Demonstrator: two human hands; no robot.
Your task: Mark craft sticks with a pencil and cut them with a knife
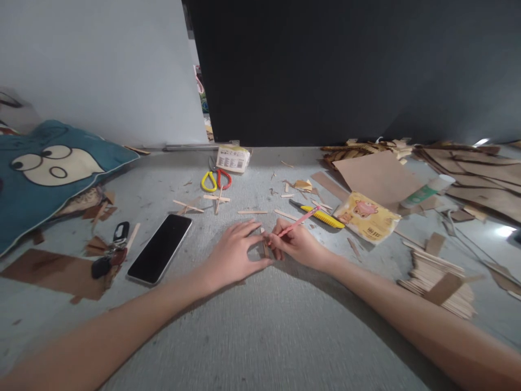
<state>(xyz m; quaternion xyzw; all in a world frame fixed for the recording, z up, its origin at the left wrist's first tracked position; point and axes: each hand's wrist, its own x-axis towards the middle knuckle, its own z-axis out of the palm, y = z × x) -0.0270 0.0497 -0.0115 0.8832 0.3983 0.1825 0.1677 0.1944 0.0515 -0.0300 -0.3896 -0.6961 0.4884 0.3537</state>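
My right hand [299,244] is closed around a pink pencil [299,221], its tip end down by a small wooden stick [265,247]. That stick lies on the grey surface between my two hands and is partly hidden by my right fingers. My left hand [234,248] rests flat to the left of it, with thumb and fingers spread around the stick's ends; whether they touch it I cannot tell. Just beyond my hands lie a loose craft stick [252,212] and a yellow utility knife [321,215].
Crossed sticks [217,199], red-and-yellow scissors [215,180] and a phone [160,248] lie left, near keys [109,252] and a blue cushion [52,174]. At right are a yellow tissue pack [368,214], a glue stick [427,191], brown cardboard [376,174] and a stick bundle [433,279].
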